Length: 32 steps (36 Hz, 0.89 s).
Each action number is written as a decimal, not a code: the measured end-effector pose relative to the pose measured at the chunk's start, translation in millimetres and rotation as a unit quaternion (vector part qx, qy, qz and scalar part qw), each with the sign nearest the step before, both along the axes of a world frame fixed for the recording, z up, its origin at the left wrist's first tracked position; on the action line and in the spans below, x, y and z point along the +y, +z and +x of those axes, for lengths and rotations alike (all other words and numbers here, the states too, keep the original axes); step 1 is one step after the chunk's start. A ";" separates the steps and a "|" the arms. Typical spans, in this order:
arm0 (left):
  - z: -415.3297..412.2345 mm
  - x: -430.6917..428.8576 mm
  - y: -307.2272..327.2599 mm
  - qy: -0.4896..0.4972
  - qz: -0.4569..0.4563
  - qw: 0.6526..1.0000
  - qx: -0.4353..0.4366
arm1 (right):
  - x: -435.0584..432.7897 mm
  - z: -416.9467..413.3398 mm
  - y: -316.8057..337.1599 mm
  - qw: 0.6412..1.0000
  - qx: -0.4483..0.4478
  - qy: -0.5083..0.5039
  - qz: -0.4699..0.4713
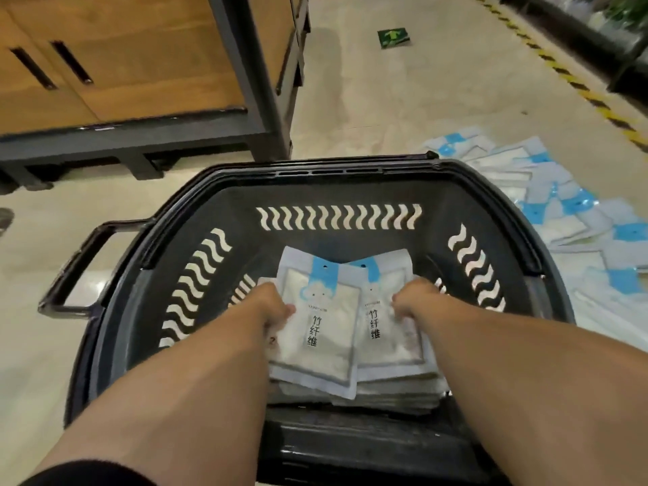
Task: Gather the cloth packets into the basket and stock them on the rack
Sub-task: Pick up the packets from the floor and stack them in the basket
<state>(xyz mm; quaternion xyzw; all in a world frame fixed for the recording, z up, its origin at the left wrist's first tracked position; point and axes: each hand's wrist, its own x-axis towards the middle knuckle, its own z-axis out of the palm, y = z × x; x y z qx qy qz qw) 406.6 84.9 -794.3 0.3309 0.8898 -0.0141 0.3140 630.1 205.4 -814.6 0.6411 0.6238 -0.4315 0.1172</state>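
Observation:
A black plastic basket [336,191] stands on the floor in front of me. Inside it lies a stack of white-and-blue cloth packets [326,338] with black print. Both my arms reach down into the basket. My left hand [271,305] grips the left edge of the stack, fingers curled under it. On the right edge, my right hand [412,299] grips the stack the same way. More cloth packets [561,205] lie scattered on the floor to the right of the basket.
A wooden rack with a dark metal frame [252,82] stands at the upper left, close behind the basket. The basket's handle [75,264] sticks out to the left. Yellow-black floor tape [568,78] runs along the upper right, and a green floor sign [393,37] lies further off.

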 end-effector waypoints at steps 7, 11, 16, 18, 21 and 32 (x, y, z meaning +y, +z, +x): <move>-19.3 -5.9 -20.8 -0.014 -0.039 0.999 -0.029 | 5.3 0.4 -9.6 0.986 -0.134 0.090 0.053; -26.7 -7.5 -30.5 -0.014 -0.049 0.999 -0.013 | 3.3 3.5 -17.1 0.970 -0.177 0.141 0.090; -31.2 -11.9 -42.2 0.011 -0.076 0.997 0.013 | 4.8 5.8 -23.0 0.976 -0.160 0.109 0.097; -32.4 -9.3 -44.9 0.016 -0.080 0.995 0.059 | 2.7 0.5 -20.2 0.974 -0.165 0.100 0.120; -24.3 2.9 -45.1 0.018 -0.032 0.994 0.108 | -5.8 -14.6 -16.3 0.956 -0.165 0.160 0.184; -7.5 0.3 -73.6 -0.228 -0.084 0.967 -0.074 | -19.7 -7.2 -57.3 0.923 -0.131 0.361 0.024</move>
